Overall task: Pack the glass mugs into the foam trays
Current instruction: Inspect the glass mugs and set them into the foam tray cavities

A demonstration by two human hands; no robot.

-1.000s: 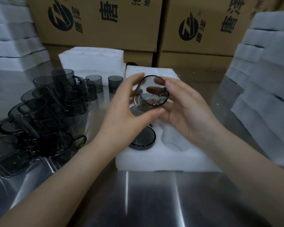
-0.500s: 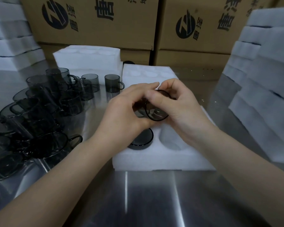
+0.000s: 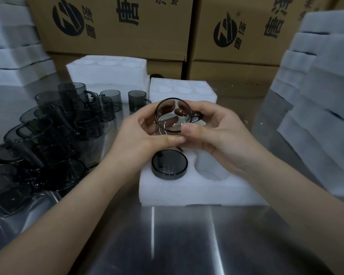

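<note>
Head view: smoked glass mug, item in hand. Left hand and right hand both curl round its wall, above the foam tray. Change: turned within the last half second, mouth now facing the camera, handle to the right. Likely an inspection. Empty cavity beside the seated mug awaits it.

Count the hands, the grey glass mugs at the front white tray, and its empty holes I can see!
Bare hands: 2, left hand and right hand.
Smoky grey glass mugs: 2, held mug and seated mug in the white foam tray.
Empty round hole showing: 1.
Total: 5; the hands hide part of the tray.
</note>
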